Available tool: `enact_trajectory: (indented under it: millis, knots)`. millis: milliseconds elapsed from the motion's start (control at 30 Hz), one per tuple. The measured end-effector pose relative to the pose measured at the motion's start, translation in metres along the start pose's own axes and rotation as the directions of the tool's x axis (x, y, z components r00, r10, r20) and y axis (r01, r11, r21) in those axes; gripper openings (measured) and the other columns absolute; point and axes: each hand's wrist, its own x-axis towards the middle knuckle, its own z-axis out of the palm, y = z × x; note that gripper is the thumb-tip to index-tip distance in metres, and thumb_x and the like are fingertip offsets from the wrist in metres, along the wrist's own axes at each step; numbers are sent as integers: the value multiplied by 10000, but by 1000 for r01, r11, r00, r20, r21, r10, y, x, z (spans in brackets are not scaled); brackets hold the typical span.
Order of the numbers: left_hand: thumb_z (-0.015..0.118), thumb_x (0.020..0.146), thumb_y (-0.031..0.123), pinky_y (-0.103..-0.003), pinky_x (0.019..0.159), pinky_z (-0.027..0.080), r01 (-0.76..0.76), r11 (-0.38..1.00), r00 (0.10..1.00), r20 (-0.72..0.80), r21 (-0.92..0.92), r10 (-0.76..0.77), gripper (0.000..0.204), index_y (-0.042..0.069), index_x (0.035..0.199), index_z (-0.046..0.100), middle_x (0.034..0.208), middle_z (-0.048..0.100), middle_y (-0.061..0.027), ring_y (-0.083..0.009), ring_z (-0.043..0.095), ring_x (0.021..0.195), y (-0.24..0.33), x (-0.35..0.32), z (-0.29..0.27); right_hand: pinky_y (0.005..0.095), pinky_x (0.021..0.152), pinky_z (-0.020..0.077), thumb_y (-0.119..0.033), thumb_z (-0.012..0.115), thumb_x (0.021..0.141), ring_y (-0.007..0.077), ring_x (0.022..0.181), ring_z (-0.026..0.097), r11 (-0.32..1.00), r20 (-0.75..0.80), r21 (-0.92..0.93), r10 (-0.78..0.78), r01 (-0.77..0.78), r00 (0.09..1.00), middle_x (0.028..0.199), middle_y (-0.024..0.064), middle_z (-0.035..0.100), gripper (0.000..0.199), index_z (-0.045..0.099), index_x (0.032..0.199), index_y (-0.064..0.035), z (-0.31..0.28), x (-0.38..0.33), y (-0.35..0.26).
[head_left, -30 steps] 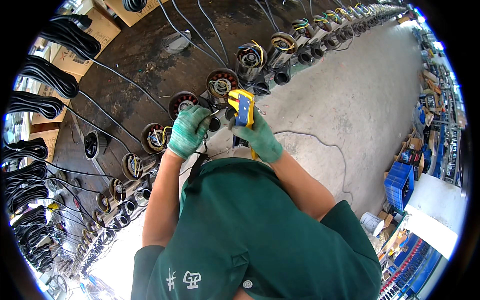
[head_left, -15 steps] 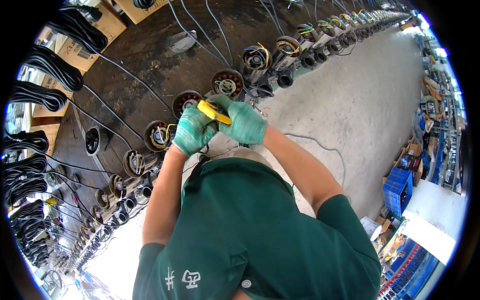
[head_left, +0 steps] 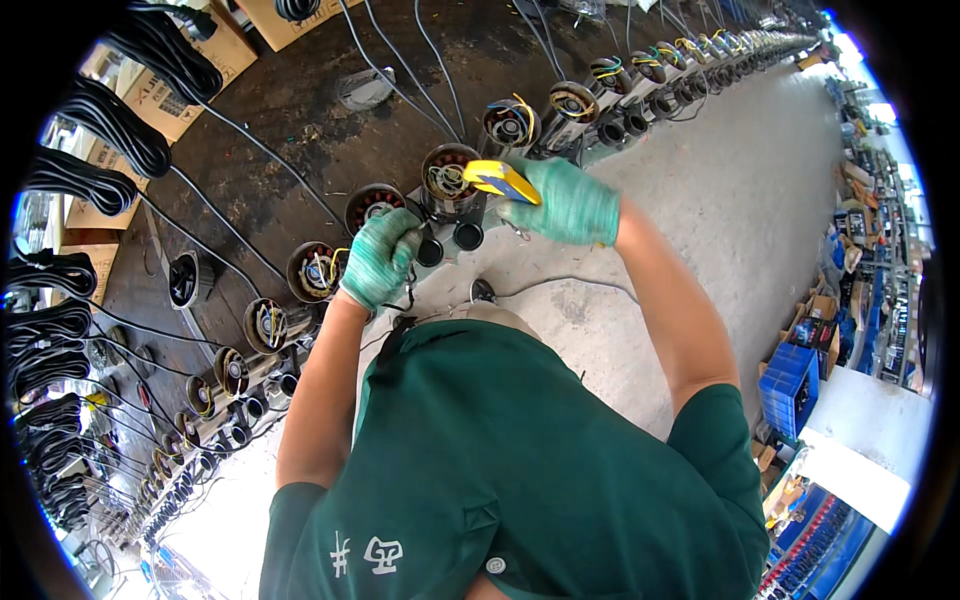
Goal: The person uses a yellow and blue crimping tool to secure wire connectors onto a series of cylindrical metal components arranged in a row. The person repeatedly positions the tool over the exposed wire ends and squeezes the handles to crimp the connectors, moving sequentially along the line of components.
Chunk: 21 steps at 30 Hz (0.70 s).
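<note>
Motor stator (head_left: 447, 180) sits right between both hands, first in a long row on the tabletop (head_left: 300, 140). It looks heavy and rigid with delicate wires, so grab the casing. Left hand (head_left: 380, 258) pinches a black lead; right hand (head_left: 565, 203) grips one yellow tool (head_left: 500, 180). Roughly a dozen stators countable.

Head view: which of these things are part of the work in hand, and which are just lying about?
In hand:
left hand, green-gloved, on black wires
right hand holding yellow-handled tool
open motor with coloured wires, under the tool

Lying about:
row of other motors
coiled black cables
cardboard boxes
blue crates
</note>
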Motion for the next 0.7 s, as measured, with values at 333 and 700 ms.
enact_trajectory:
  millis: [333, 700]
  knots:
    - [597, 1087, 157, -301, 912, 525, 293, 854, 947, 11, -429, -320, 224, -3, 1227, 668, 1058, 701, -44, -126, 624, 968, -21, -3, -6, 379, 913, 576, -114, 733, 902, 254, 1010, 724, 758, -361, 645, 189, 97, 913, 1218, 162, 728, 570, 570, 1443, -38, 165, 19, 23]
    - [591, 1094, 150, -300, 963, 530, 335, 709, 919, 47, -621, -392, 245, 15, 1285, 664, 1113, 719, -35, -122, 649, 1028, -17, 4, -10, 349, 912, 584, -116, 827, 903, 212, 1015, 726, 514, -256, 855, 304, 69, 918, 1217, 120, 741, 598, 572, 1438, -37, 181, 37, 12]
